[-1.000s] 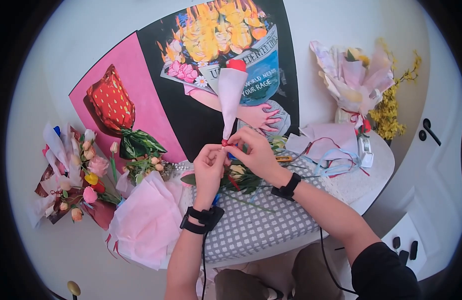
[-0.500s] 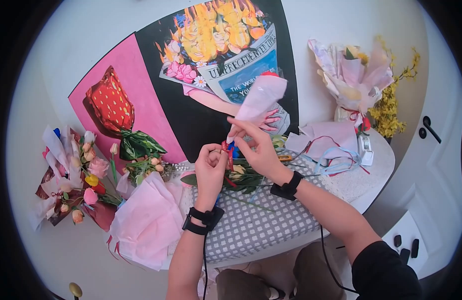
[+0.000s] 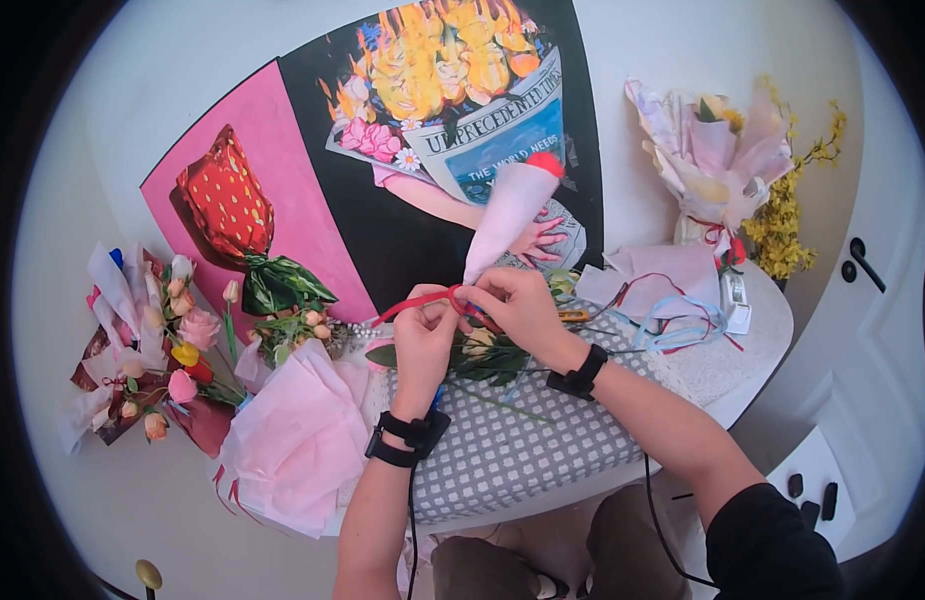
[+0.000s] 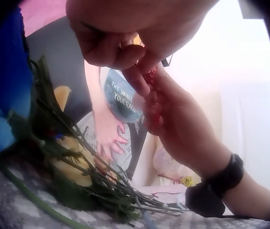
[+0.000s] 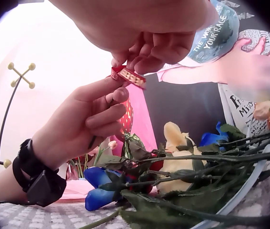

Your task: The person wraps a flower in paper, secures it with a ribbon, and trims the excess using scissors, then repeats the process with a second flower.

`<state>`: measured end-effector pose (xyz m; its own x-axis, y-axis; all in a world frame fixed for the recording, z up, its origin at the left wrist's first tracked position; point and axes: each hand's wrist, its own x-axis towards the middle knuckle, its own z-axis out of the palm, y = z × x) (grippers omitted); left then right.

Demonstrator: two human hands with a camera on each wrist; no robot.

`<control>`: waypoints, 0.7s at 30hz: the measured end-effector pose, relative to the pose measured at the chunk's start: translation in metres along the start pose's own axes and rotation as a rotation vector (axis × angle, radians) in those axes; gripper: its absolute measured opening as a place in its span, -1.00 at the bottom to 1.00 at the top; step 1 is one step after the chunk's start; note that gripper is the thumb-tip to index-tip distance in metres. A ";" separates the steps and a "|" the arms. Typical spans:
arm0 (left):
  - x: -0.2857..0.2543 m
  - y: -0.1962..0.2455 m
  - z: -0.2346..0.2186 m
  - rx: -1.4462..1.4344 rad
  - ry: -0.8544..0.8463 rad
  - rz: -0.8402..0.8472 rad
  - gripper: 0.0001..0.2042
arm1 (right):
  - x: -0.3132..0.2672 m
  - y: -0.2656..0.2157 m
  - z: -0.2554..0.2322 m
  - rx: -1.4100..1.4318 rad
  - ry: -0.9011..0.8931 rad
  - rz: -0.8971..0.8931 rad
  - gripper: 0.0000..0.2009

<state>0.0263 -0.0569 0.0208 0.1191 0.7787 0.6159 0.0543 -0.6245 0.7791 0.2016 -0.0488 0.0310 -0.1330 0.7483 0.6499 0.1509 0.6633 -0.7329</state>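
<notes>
A single red flower [image 3: 546, 163] stands in a cone of pale pink wrapping paper [image 3: 505, 222], tilted to the upper right. At the cone's narrow base, both hands work on a red ribbon [image 3: 413, 303]. My left hand [image 3: 425, 335] pinches the ribbon between thumb and finger, and a loose end sticks out to its left. Close against it, my right hand [image 3: 518, 312] also pinches the ribbon. Pale lettering shows on the ribbon [image 5: 132, 78] in the right wrist view. The fingers hide the knot area and the stem.
Under the hands, loose flowers with green stems [image 3: 488, 360] lie on a grey-and-white cloth [image 3: 523, 450]. Pink paper sheets [image 3: 293, 440] and bouquets [image 3: 163, 350] are at the left. Blue ribbon [image 3: 673, 325], more paper and a wrapped bouquet [image 3: 713, 170] stand at the right. Painted boards [image 3: 333, 200] lean behind.
The wrapped flower swung from upright to leaning right, and its red bloom shows again. The red ribbon's end, which hung below the hands, now extends out to the left.
</notes>
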 end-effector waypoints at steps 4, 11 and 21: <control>-0.003 -0.004 0.010 -0.031 -0.006 0.034 -0.85 | 0.000 0.004 0.001 -0.068 0.004 -0.023 -0.72; -0.004 -0.008 0.003 0.137 -0.075 0.001 -0.86 | 0.001 -0.006 0.004 0.139 0.127 -0.070 -0.80; -0.001 0.000 0.006 -0.205 -0.038 -0.037 -0.76 | 0.001 0.001 0.003 -0.150 0.097 -0.267 -0.79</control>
<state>0.0323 -0.0575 0.0194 0.1586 0.7955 0.5848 -0.1436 -0.5675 0.8108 0.1985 -0.0476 0.0299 -0.0948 0.5393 0.8368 0.2670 0.8235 -0.5005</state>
